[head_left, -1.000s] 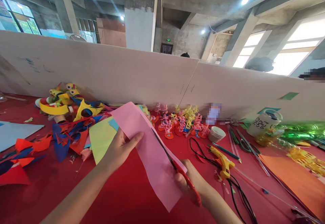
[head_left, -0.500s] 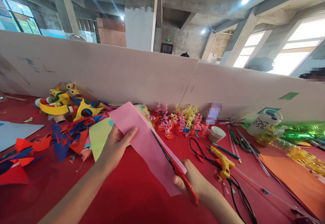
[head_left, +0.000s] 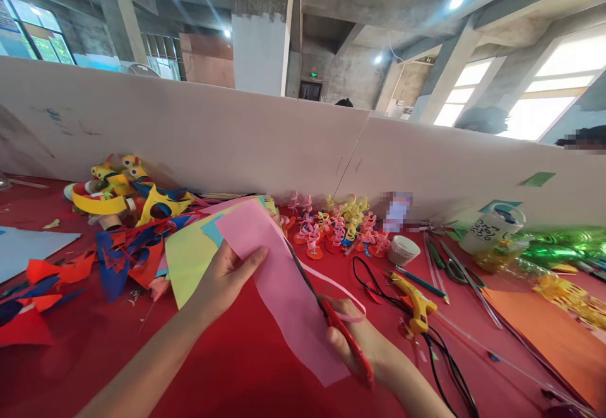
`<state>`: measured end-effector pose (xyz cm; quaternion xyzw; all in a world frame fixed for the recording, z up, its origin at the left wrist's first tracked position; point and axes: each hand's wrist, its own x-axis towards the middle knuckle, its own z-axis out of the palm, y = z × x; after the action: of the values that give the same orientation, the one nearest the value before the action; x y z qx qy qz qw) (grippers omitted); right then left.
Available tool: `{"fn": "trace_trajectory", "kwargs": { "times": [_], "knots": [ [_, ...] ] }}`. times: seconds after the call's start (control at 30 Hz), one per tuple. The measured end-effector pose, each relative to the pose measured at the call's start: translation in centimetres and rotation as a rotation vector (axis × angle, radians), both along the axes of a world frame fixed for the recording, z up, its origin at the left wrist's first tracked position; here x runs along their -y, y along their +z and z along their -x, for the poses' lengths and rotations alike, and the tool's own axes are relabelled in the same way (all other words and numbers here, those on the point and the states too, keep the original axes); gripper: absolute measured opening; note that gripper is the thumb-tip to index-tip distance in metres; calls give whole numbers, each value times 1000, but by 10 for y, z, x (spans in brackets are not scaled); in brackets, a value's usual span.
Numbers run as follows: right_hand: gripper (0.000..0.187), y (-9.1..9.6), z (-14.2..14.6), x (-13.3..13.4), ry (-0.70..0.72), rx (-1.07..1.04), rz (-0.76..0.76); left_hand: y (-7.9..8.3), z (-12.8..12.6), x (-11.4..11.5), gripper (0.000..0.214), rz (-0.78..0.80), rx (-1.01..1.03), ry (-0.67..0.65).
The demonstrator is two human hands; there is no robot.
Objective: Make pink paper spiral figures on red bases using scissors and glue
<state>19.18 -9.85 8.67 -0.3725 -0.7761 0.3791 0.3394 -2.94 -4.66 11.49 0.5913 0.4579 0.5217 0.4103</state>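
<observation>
My left hand (head_left: 237, 276) pinches a pink paper sheet (head_left: 284, 292) near its upper left edge, thumb on top. The sheet is held tilted above the red table. In my right hand (head_left: 355, 329) is a pair of red-handled scissors (head_left: 348, 342), its dark blades lying along the sheet's right edge. A narrow pink strip (head_left: 336, 285), partly cut from that edge, curls away over my right hand. Behind the sheet's left side lie a yellow-green paper (head_left: 189, 260) and other coloured sheets.
Small pink and yellow spiral paper figures (head_left: 336, 225) stand at the back. On the right are a paper cup (head_left: 404, 250), a yellow glue gun (head_left: 414, 301) with a black cord, and orange paper (head_left: 544, 336). Blue and red scraps (head_left: 113, 266) cover the left; a white partition (head_left: 189, 134) rises behind.
The scissors have closed further along the edge, and the strip now bows out and curls loosely. The sheet, my left hand and the scissors have shifted slightly right and down.
</observation>
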Motion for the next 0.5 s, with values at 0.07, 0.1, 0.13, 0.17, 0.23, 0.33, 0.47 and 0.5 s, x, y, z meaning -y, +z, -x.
{"fn": "trace_trajectory", "kwargs": {
  "times": [0.07,0.1,0.13,0.17,0.23,0.33,0.47,0.5],
  "knots": [
    [63,-1,0,-1,0,-1,27,1,0,0,38,5,6,-15],
    [64,-1,0,-1,-4,-1,46,1,1,0,37,8,12,-21],
    [65,-2,0,-1,-11,1,65,2,1,0,38,12,17,-24],
    [65,-2,0,-1,-19,3,80,2,1,0,38,18,17,-25],
    [67,-3,0,0,-26,5,91,2,1,0,38,23,12,-17],
    [67,-4,1,0,-42,14,60,1,1,0,39,17,14,-12],
    [66,-6,1,-2,-67,33,7,0,1,0,36,0,24,-11],
    [66,-7,1,-2,-69,38,-6,-1,1,0,36,-8,21,-4]
  ]
}}
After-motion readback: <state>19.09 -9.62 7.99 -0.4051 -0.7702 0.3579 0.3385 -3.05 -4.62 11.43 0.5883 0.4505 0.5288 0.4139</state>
